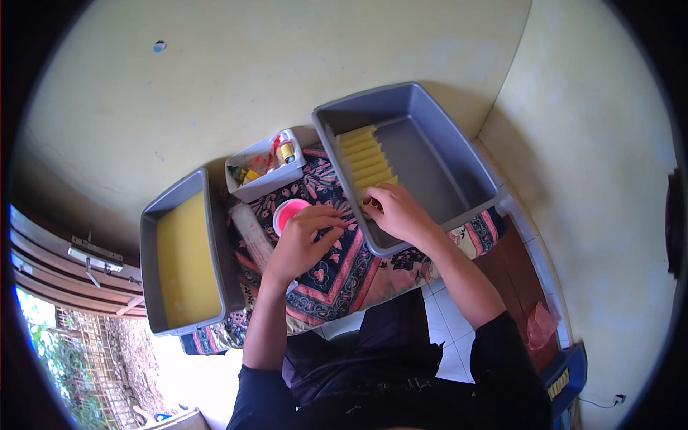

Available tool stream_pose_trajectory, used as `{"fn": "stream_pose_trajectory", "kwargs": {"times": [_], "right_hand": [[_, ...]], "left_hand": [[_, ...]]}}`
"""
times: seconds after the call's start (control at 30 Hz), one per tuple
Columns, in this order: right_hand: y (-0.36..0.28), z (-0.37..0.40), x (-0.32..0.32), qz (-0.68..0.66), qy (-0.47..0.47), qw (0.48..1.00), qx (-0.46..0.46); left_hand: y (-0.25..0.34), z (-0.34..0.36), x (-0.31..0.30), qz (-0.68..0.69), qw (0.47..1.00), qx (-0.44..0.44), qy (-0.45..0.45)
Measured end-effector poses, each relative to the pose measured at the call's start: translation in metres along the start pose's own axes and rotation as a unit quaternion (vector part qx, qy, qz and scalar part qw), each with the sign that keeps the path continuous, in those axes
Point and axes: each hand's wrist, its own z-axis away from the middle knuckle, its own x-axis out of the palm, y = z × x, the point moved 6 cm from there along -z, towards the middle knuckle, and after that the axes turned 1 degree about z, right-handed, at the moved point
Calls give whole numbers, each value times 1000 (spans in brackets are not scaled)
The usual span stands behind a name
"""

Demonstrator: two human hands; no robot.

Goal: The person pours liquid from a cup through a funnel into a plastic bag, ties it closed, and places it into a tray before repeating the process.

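My right hand (393, 211) reaches over the near left corner of the grey tub (448, 154), its fingers curled at the near end of a row of yellow rolled pieces (364, 156); whatever is between the fingertips is too small to make out. Above the patterned cloth (322, 276) hovers my left hand (304, 240), fingers apart and holding nothing. It partly covers a white-rimmed bowl with pink inside (290, 212). A long, clear plastic packet (252, 233) lies left of the bowl.
At the left stands a second grey tub (223, 265) with a flat yellow layer (188, 261). A small white bin (269, 188) with bottles and odds and ends sits by the wall. Low on the right are a pink plastic bag (541, 326) and a blue container (573, 376).
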Motion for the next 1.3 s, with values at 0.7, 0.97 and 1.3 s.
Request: {"fn": "stream_pose_trajectory", "kwargs": {"times": [0.7, 0.97, 1.3], "right_hand": [[-93, 46, 171, -199, -13, 974, -111], [-93, 33, 204, -166, -35, 985, -30], [-105, 31, 184, -60, 7, 995, -81]], "left_hand": [[-91, 183, -30, -101, 944, -229, 213], [-93, 187, -17, -104, 925, -292, 221], [-94, 182, -20, -121, 932, -272, 208]]}}
